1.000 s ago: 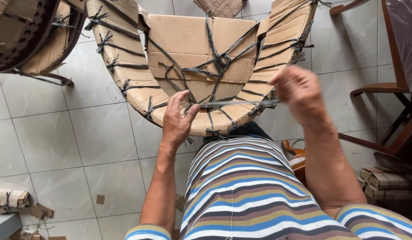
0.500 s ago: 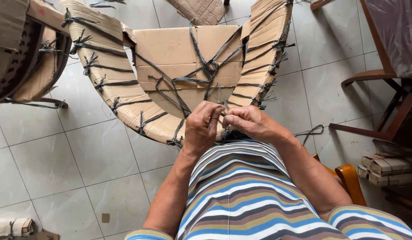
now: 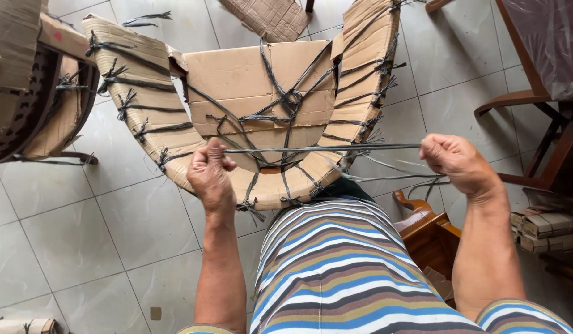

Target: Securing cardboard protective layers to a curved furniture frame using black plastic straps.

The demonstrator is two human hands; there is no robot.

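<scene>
Stretching dark strap [image 3: 323,148] taut between left hand [image 3: 211,176], right hand [image 3: 459,164].

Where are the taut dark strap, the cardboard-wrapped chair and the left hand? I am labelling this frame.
taut dark plastic strap [image 3: 323,148]: head view, middle of the stretched span between the fists.
curved chair wrapped in brown cardboard [image 3: 249,77]: head view, flat central cardboard panel.
left hand [image 3: 209,173]: head view, back of the fist.

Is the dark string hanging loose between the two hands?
No, the dark plastic string runs straight and tight from the left hand to the right hand.
</scene>
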